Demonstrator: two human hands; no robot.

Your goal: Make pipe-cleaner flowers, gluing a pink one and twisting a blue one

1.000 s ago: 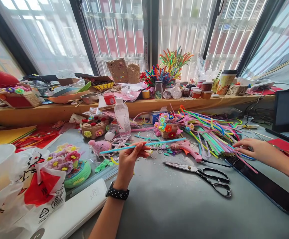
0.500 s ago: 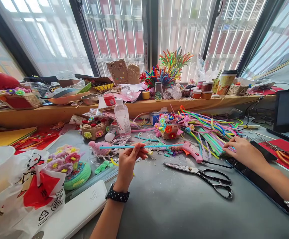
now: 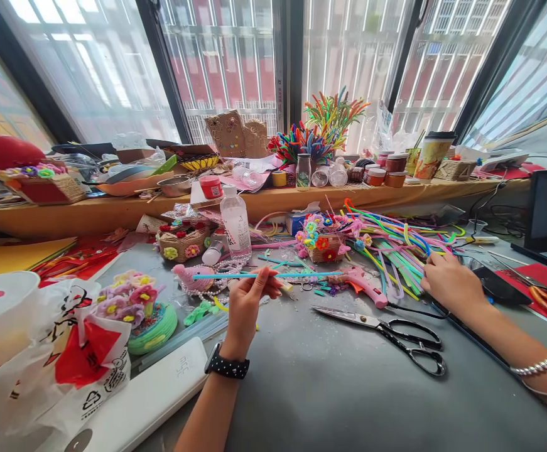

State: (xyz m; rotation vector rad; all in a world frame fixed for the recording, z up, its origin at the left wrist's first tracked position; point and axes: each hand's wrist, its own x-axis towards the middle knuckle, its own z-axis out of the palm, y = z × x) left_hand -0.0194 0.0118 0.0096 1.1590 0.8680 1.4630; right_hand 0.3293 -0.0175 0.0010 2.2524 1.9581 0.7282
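A light blue pipe cleaner [image 3: 311,274] is pinched level between the thumb and fingers of my left hand [image 3: 250,300], its two ends sticking out to either side. My right hand [image 3: 453,285] rests at the right end of a heap of coloured pipe cleaners [image 3: 398,260], fingers curled together. What those fingertips hold, if anything, is hidden. Between my hands lie a pink glue gun [image 3: 370,289] with a black cord and big black-handled scissors [image 3: 381,329], blades slightly apart and pointing left.
A clear bottle [image 3: 236,229] stands behind my left hand, beside woven baskets with fuzzy flowers [image 3: 327,247]. At left are a white power bank [image 3: 155,395], a plastic bag [image 3: 89,358] and a green flower piece [image 3: 153,329]. A dark flat device [image 3: 475,348] lies under my right forearm.
My right hand has shifted a little left, and its fingers have curled in at the pipe cleaner heap. My left hand keeps the blue pipe cleaner level. The whole view has swung slightly.
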